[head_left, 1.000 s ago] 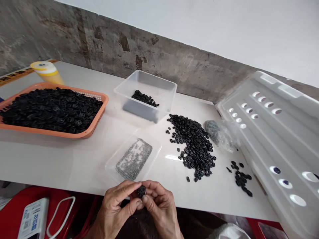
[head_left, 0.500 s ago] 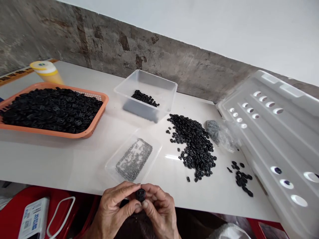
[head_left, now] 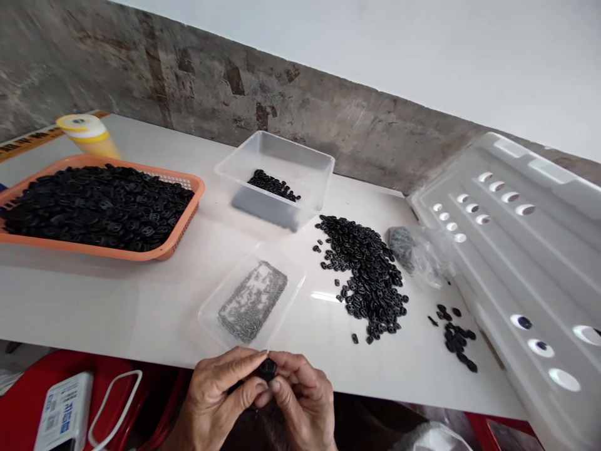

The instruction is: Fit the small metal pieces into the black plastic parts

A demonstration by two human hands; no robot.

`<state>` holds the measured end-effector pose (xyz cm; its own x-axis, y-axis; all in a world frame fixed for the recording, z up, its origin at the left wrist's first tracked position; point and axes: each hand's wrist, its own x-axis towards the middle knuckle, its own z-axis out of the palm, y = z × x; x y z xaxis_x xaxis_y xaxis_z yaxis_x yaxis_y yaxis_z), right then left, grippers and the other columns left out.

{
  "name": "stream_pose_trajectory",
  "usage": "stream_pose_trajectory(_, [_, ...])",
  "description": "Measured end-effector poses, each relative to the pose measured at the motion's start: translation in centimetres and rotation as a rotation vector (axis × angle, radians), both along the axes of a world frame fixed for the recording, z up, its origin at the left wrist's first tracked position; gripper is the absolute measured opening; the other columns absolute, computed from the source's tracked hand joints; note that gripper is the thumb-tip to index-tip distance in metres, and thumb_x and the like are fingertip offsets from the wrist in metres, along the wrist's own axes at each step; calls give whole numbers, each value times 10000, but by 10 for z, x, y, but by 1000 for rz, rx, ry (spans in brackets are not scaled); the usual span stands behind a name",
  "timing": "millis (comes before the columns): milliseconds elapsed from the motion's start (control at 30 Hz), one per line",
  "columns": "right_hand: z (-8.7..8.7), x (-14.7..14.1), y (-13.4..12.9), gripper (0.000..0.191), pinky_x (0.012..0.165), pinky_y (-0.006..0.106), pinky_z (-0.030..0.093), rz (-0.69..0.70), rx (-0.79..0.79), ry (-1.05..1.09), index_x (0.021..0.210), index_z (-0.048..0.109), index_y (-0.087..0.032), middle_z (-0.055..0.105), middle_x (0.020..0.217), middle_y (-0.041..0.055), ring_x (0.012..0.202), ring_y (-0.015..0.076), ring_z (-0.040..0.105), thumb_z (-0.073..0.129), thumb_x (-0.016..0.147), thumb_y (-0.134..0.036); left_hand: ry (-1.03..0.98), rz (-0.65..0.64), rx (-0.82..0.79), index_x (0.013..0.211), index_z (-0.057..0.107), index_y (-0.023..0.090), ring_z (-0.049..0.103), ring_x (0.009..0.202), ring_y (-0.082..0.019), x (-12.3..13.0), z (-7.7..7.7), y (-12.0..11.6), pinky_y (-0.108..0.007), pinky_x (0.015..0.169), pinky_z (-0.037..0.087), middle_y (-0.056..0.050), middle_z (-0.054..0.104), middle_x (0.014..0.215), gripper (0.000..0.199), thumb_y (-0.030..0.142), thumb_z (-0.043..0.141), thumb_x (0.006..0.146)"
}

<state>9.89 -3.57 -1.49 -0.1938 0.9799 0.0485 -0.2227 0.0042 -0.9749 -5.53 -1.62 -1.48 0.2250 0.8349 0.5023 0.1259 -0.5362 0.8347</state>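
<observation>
At the table's front edge, a small round black part (head_left: 267, 369) is pinched between the fingertips of both hands. My left hand (head_left: 218, 391) grips it from the left, thumb below and forefinger above. From the right, my right hand (head_left: 303, 394) closes on the same part with thumb and fingers. Just beyond them lies a shallow clear tray (head_left: 293, 294) with many tiny metal pieces (head_left: 253, 300). A large heap of small black pieces (head_left: 369, 275) spreads on the table to the right of the tray.
An orange basket (head_left: 181, 235) full of black parts stands left, before a yellow-and-white roll (head_left: 89, 134). Behind the tray is a clear bin (head_left: 300, 166) holding black pieces. Right are a plastic bag (head_left: 427, 257), loose black parts (head_left: 455, 338) and a leaning white plastic panel (head_left: 530, 263).
The black part has turned slightly between my fingertips, so its face looks different. Both hands have shifted very slightly and remain together at the table edge.
</observation>
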Motion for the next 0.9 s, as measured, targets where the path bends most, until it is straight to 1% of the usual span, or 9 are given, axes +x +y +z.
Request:
stream_pose_trajectory(100, [3,-3,-3,253,651,136,533,-63,-41,32,1076,606,-124,632,695,36,626,63,636,598,894,-299,14,3,40,1236,593,287,704,877,-90,0,0,-1,-109,800,569,-11,710,994,471,62,629,824])
stream_pose_trajectory(167, [6,-5,-5,262,645,140,528,-95,-67,45,1057,616,-127,635,700,36,618,62,632,617,881,-321,8,-5,35,1233,592,285,703,878,-82,0,1,-1,-103,808,565,2,706,958,458,69,624,831])
stream_pose_trajectory(267, [8,-6,-7,289,642,148,523,-100,-73,31,1048,618,-120,629,679,38,600,65,626,629,871,-348,-13,-26,18,1229,592,284,705,864,-79,0,4,-1,-96,796,564,18,686,885,446,73,614,837])
stream_pose_trajectory(533, [7,-5,-7,237,642,141,517,-120,-18,-9,1029,622,-134,630,651,28,600,62,626,616,881,-320,-42,-40,25,1214,605,259,705,823,-89,3,10,-1,-103,743,573,10,667,834,433,51,603,835])
stream_pose_trajectory(667, [7,-5,-5,193,639,127,512,-125,24,-5,1022,632,-144,641,656,25,599,57,630,602,892,-284,-36,-15,63,1181,622,228,678,684,-57,5,15,1,-107,716,575,8,656,798,391,53,608,831])
stream_pose_trajectory(800, [2,-6,-2,148,631,112,509,-126,68,9,1006,641,-150,640,646,17,599,54,635,583,902,-238,-26,23,107,1113,647,188,692,718,-79,7,17,3,-100,687,569,-1,642,758,318,49,608,830])
stream_pose_trajectory(900, [-5,-6,1,145,642,115,523,-127,109,55,1028,639,-161,641,658,11,601,48,632,571,903,-187,-31,22,107,1137,635,190,691,716,-73,8,13,4,-95,675,564,-4,643,782,334,41,587,842])
